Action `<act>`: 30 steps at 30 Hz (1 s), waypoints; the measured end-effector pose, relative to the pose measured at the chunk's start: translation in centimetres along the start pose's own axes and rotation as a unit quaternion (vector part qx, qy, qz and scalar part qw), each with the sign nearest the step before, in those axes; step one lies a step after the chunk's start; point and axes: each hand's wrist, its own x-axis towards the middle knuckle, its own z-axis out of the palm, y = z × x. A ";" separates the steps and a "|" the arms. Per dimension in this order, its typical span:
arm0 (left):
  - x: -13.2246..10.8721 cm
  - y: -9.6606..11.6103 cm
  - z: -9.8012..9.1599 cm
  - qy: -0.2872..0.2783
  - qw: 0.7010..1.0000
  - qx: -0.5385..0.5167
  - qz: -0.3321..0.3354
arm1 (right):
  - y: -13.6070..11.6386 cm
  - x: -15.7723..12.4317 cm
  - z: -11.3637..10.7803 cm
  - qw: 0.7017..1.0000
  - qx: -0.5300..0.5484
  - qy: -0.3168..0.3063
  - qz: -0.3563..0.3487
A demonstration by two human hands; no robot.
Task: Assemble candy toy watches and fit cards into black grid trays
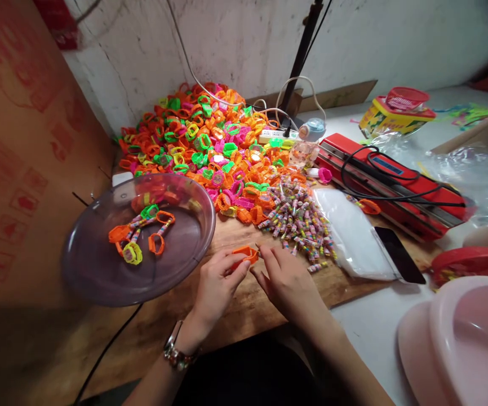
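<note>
Left hand and right hand meet over near edge of wooden tabletop. Small orange plastic toy ring held between them, just above wood: left fingers pinch its left side, right fingers bunched closed on its right end. Round translucent purple plastic tray at left edge. Heap of neon plastic toy rings at far edge. Pile of striped wrapped candy rolls just beyond right hand.

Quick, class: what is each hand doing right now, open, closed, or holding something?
Left hand: closed on the orange toy ring.
Right hand: fingertips at that ring's other end; whether they grip it cannot be told.
</note>
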 end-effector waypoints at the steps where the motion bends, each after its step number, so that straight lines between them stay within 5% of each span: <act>1: 0.0 -0.1 0.0 -0.001 1.000 0.009 0.002 | -0.1 0.1 -0.1 0.999 -0.032 -0.005 -0.004; 6: -0.2 -0.3 0.0 -0.010 0.999 0.037 0.012 | 0.1 0.4 0.0 0.994 -0.088 -0.006 -0.060; 12: -1.1 1.4 -2.3 -0.033 0.984 0.152 0.084 | -0.1 0.5 0.8 0.992 0.044 0.046 -0.110; 14: -1.1 2.0 -4.5 0.061 0.962 0.238 0.120 | 0.7 0.2 1.3 0.996 0.058 0.019 -0.071; 18: -0.1 2.7 -7.0 0.295 0.856 0.416 0.084 | 3.9 -1.1 3.5 0.987 -0.083 -0.065 0.118; 20: 1.1 2.4 -5.4 0.264 0.861 0.426 0.092 | 5.0 -1.7 5.1 0.971 -0.129 -0.095 0.176; 22: 2.8 1.3 -2.0 0.141 0.913 0.365 0.114 | 5.2 -2.0 6.5 0.968 -0.138 -0.090 0.189; 24: 5.2 -0.5 2.0 0.039 0.955 0.295 0.019 | 4.8 -2.1 7.4 0.971 -0.123 -0.055 0.198; 27: 9.2 -3.7 6.2 0.067 0.956 0.283 -0.045 | 4.0 -2.0 8.0 0.972 -0.086 -0.008 0.219; 30: 11.6 -5.8 7.4 0.085 0.964 0.248 -0.036 | 4.2 -2.0 8.4 0.973 -0.058 0.015 0.224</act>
